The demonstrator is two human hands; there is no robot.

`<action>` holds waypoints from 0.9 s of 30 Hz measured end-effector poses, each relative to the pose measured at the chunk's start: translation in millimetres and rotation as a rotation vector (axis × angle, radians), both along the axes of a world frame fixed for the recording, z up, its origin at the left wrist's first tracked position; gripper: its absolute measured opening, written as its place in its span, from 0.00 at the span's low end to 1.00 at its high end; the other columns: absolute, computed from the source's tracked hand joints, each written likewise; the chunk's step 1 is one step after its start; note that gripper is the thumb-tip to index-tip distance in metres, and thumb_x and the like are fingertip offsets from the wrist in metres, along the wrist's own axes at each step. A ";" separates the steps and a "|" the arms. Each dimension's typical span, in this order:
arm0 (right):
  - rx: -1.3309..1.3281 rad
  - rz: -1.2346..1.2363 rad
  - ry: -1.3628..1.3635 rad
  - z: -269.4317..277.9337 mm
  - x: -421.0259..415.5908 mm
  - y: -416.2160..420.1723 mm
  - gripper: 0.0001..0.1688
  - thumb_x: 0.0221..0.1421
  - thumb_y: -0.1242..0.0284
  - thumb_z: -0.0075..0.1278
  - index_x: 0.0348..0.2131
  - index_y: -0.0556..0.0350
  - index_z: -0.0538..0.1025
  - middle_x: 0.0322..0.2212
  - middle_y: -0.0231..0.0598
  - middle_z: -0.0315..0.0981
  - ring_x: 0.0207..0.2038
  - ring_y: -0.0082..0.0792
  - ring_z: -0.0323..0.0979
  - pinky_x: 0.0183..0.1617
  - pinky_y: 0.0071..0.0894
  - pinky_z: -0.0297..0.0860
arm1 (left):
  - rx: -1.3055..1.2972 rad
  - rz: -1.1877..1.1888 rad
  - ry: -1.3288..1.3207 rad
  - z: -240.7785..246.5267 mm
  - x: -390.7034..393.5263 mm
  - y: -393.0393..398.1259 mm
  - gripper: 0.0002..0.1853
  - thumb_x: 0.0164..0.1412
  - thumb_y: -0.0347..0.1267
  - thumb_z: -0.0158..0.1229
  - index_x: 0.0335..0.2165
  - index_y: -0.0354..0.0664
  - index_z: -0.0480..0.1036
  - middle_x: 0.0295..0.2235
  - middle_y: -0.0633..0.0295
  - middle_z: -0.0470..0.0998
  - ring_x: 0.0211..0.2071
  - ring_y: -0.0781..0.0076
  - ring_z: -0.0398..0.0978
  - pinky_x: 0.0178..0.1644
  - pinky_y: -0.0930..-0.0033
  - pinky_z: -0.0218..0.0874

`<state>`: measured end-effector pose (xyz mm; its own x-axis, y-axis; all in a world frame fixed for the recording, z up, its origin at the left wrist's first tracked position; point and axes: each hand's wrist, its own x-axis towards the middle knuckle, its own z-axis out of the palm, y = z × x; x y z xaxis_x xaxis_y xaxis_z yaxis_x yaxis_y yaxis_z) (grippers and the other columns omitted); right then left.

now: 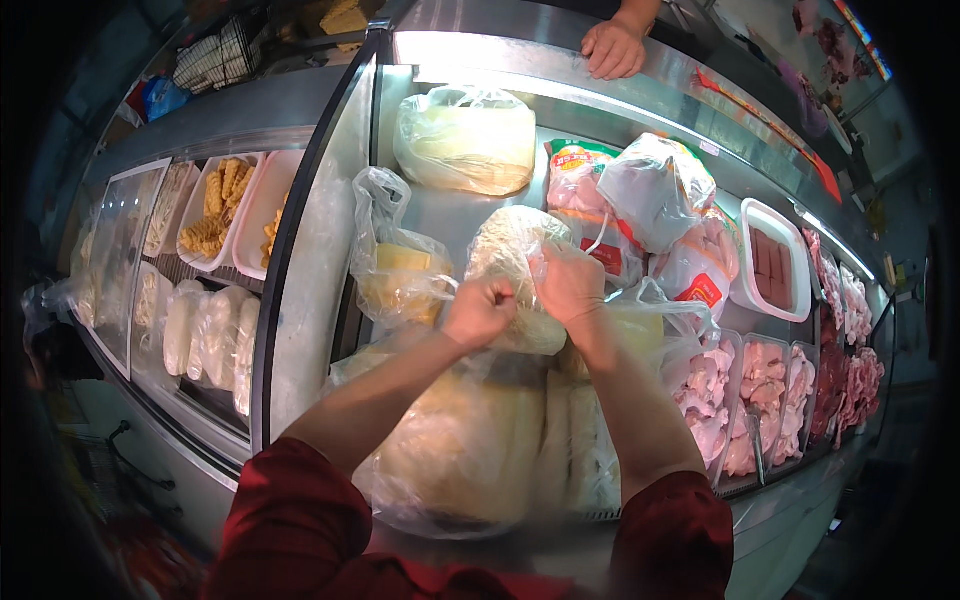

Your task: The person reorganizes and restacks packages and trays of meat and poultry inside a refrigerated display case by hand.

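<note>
Over the display case, my left hand (482, 311) is curled with its fingertips pinched together at the near left side of a clear plastic bag (516, 229). Pale, stringy food fills that bag, perhaps shredded bean curd. My right hand (568, 281) grips the bag's gathered plastic from the right, knuckles up. Both hands are close together, and the plastic between them is partly hidden by the fingers. Just below lies a pale wrapped lump (532, 334). Under my forearms is a large plastic-wrapped stack of yellowish sheets (465, 442), blurred.
Bagged yellow blocks (480, 142) sit behind, with a smaller bag (401, 277) at left. Printed poultry packs (577, 180), a tub of dark red blocks (776, 262) and raw meat trays (761, 375) lie right. A glass divider (319, 247) stands left. Another person's hand (616, 49) rests on the far ledge.
</note>
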<state>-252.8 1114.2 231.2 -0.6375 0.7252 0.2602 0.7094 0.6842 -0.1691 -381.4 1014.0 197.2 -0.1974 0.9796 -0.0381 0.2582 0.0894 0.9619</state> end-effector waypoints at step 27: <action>-0.287 -0.051 0.053 -37.5 29.8 -24.5 0.12 0.49 0.75 0.44 0.19 0.65 0.75 0.10 0.43 0.67 0.14 0.32 0.71 0.17 0.27 0.66 | -0.431 0.119 0.352 42.3 26.7 35.0 0.16 0.47 0.38 0.53 0.30 0.36 0.75 0.30 0.48 0.76 0.35 0.53 0.74 0.39 0.58 0.65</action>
